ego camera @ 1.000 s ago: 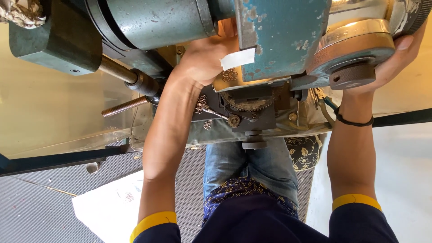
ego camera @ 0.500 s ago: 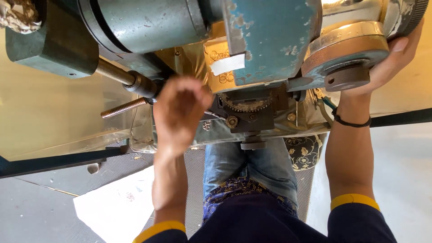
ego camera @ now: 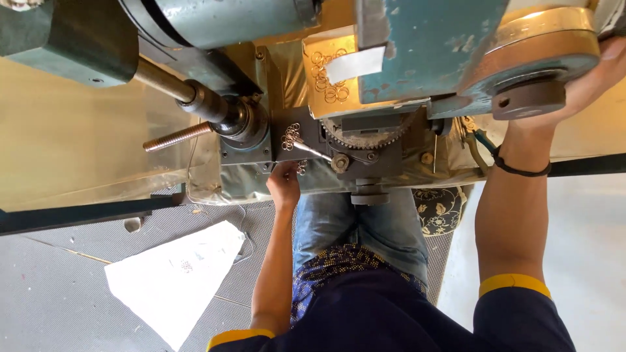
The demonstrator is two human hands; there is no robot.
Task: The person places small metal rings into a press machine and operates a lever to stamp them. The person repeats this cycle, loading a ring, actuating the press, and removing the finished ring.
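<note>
I look down on a blue-green metal machine [ego camera: 417,45] with a toothed gear [ego camera: 368,138] at its front. My left hand [ego camera: 284,184] is at the machine's front edge, fingers pinched on a thin metal rod [ego camera: 312,150] beside a cluster of small metal rings [ego camera: 291,136]. More rings lie in a shallow yellow tray [ego camera: 329,85] above. My right hand [ego camera: 577,88] grips the round brass-and-green wheel [ego camera: 535,58] at the right; a dark band is on that wrist.
A threaded rod [ego camera: 177,137] and a shaft with a coupling [ego camera: 215,107] stick out at the left. A white sheet of paper [ego camera: 173,277] lies on the grey ribbed floor mat [ego camera: 59,293]. A patterned cushion [ego camera: 443,210] shows beside my jeans.
My left hand has come down from under the machine head, across the gear, to the front edge by the rings. My right hand stays on the wheel.
</note>
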